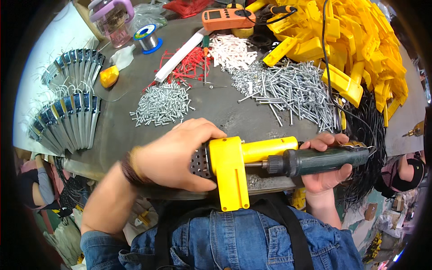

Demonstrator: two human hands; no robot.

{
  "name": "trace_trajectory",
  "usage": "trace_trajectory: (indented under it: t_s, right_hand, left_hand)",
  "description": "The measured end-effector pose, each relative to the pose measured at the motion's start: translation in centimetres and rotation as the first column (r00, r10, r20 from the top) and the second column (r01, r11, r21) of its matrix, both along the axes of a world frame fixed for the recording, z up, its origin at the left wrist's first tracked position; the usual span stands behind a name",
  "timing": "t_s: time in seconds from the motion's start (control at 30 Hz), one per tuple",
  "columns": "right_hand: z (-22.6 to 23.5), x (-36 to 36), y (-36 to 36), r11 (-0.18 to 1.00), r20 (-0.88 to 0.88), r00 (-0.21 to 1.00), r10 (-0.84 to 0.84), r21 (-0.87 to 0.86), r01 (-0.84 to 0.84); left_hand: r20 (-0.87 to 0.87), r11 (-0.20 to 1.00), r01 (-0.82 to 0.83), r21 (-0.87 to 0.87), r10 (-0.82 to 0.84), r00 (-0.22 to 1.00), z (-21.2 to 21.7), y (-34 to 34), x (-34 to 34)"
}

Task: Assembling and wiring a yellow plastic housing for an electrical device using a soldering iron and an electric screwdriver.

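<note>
My left hand (pixel 180 153) is closed round the black perforated end of a yellow plastic housing (pixel 231 175) near the table's front edge. The housing has a round yellow handle (pixel 270 148) pointing right. My right hand (pixel 326 173) grips a dark green electric screwdriver (pixel 321 161), lying level. Its shaft reaches left to the housing's side, below the handle; the tip is hidden there. Beyond my left hand lies a heap of short screws (pixel 163 104). Long screws (pixel 299 92) are piled beyond my right hand, beside small nuts (pixel 248 76).
Yellow plastic parts (pixel 346 36) rise in a large pile at the back right, above black cables (pixel 366 117). Fanned metal pieces with wires (pixel 67 121) lie left. Toward the back are an orange meter (pixel 225 19), a solder spool (pixel 147 38) and a jug (pixel 112 22). A cord hangs at right.
</note>
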State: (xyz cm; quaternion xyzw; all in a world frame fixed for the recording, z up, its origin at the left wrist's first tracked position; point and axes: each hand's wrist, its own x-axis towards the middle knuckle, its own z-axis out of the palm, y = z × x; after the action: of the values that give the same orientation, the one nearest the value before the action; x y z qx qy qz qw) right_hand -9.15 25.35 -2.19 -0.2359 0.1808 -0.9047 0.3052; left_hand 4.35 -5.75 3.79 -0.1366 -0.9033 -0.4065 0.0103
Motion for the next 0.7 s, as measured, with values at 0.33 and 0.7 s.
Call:
trace_trajectory:
  t_s: [0.33,0.7]
  right_hand:
    - [-0.2,-0.1,-0.2,0.998,0.085,0.996,0.019,0.059,-0.024]
    - [-0.3,0.2,-0.2,0.997,0.135,0.991,-0.023,0.078,0.013]
  left_hand:
    - [-0.437,0.522,-0.377,-0.765,0.008,0.899,-2.1,-0.1,-11.5]
    - [-0.421,0.858,-0.445,-0.255,0.317,0.850,1.2,1.5,0.3]
